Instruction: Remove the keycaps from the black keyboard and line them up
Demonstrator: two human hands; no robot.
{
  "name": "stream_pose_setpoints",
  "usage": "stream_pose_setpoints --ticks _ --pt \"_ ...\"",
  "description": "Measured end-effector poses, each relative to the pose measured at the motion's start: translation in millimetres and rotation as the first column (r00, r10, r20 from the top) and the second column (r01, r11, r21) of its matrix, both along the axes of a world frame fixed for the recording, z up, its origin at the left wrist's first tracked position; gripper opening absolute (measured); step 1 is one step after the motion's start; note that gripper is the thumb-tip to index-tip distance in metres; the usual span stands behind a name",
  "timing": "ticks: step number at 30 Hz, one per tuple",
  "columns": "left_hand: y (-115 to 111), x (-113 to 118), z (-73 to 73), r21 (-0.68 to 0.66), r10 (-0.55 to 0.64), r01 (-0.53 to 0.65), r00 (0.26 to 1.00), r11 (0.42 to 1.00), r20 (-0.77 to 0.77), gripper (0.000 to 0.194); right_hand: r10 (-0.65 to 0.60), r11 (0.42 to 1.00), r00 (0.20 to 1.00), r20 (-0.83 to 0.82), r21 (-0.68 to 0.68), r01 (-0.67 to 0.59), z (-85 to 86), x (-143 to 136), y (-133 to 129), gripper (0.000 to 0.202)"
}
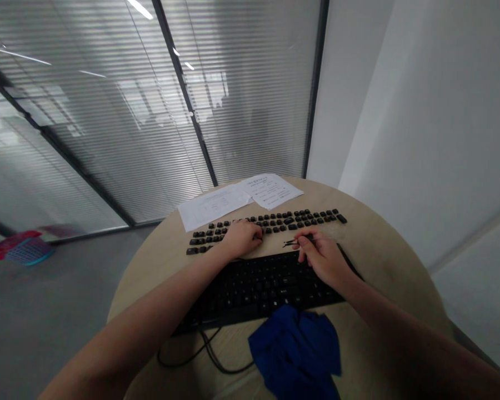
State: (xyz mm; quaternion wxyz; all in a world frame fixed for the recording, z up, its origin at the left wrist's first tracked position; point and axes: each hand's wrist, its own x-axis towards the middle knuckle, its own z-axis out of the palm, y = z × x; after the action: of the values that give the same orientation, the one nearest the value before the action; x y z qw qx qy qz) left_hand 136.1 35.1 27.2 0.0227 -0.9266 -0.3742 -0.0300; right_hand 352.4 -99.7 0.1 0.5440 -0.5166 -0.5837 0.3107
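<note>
A black keyboard [270, 283] lies on the round wooden table [383, 250]. Beyond it, loose black keycaps [289, 220] are laid out in several rows. My left hand [242, 239] rests among the left part of these rows, its fingers curled down; what they hold, if anything, is hidden. Over the keyboard's far right edge, my right hand [316, 253] grips a thin dark tool [290, 243] with a forked tip pointing left. The tip is over the bare strip between the keycaps and the keyboard.
Two printed paper sheets [216, 206] lie at the table's far edge. A crumpled blue cloth [295, 353] is near me, touching the keyboard's near edge. A black cable [210, 350] loops to its left. A red and blue basket [29, 250] stands on the floor at left.
</note>
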Motion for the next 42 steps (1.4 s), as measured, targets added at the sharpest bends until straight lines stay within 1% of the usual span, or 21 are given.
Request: stream_pose_setpoints --ticks 2,5,7,9,11,13,16,18,20,25,30,32,37,42 --pt "-1 -1 3.3 -0.005 -0.007 0.008 1.000 1.000 0.020 0.013 0.009 1.000 1.000 0.010 -0.006 -0.009 -0.9 -1 0 0.029" --pt "-6 -6 16.3 -0.007 -0.006 0.006 0.998 1.000 0.058 0.015 0.040 0.999 0.999 0.022 -0.029 -0.039 -2.1 -2 0 0.031" --pt "-14 -12 28.1 -0.023 0.002 0.000 0.995 1.000 0.100 0.016 0.082 0.995 0.997 -0.007 -0.052 -0.082 -2.0 -4 -2 0.031" --pt "-27 -18 37.1 -0.071 0.029 -0.019 0.991 0.997 0.134 0.016 0.131 0.987 0.989 -0.062 -0.085 -0.136 -1.2 -7 -6 0.032" --pt "-40 -23 39.1 -0.140 0.020 -0.003 0.992 0.990 0.126 0.017 0.189 0.972 0.976 -0.108 -0.122 -0.202 -0.7 -13 -10 0.034" --pt "-52 -25 33.1 -0.210 -0.041 0.064 0.993 0.976 0.111 0.016 0.259 0.949 0.959 -0.117 -0.153 -0.275 -1.3 -21 -15 0.034" --pt "-61 -26 16.6 -0.289 -0.108 0.140 0.986 0.947 0.126 0.015 0.352 0.916 0.934 -0.055 -0.184 -0.356 -4.1 -33 -21 0.026" --pt "-62 -25 7.6 -0.301 -0.113 0.154 0.982 0.941 0.150 0.015 0.372 0.911 0.928 0.011 -0.194 -0.363 -5.5 -39 -23 0.022" --pt "-61 -25 2.7 -0.292 -0.111 0.158 0.979 0.943 0.170 0.014 0.366 0.916 0.928 0.067 -0.202 -0.347 -5.6 -43 -23 0.021" --pt "-59 -26 -2.2 -0.295 -0.101 0.162 0.972 0.942 0.212 0.015 0.343 0.921 0.920 0.190 -0.259 -0.289 -1.3 -52 -17 0.022" --pt "-60 -27 -6.7 -0.304 -0.080 0.165 0.959 0.938 0.273 0.014 0.359 0.884 0.924 0.129 -0.365 -0.292 5.3 -54 -15 0.025" --pt "-60 -27 -6.6 -0.313 -0.070 0.159 0.959 0.936 0.275 0.014 0.376 0.879 0.914 0.156 -0.372 -0.298 7.6 -54 -15 0.025" --pt "-60 -26 -2.8 -0.336 -0.061 0.155 0.960 0.929 0.274 0.013 0.423 0.895 0.826 0.372 -0.317 -0.315 13.2 -54 -19 0.020" --pt "-58 -26 -3.6 -0.354 -0.055 0.159 0.957 0.922 0.286 0.013 0.409 0.912 0.726 0.553 -0.226 -0.342 15.5 -56 -21 0.013"
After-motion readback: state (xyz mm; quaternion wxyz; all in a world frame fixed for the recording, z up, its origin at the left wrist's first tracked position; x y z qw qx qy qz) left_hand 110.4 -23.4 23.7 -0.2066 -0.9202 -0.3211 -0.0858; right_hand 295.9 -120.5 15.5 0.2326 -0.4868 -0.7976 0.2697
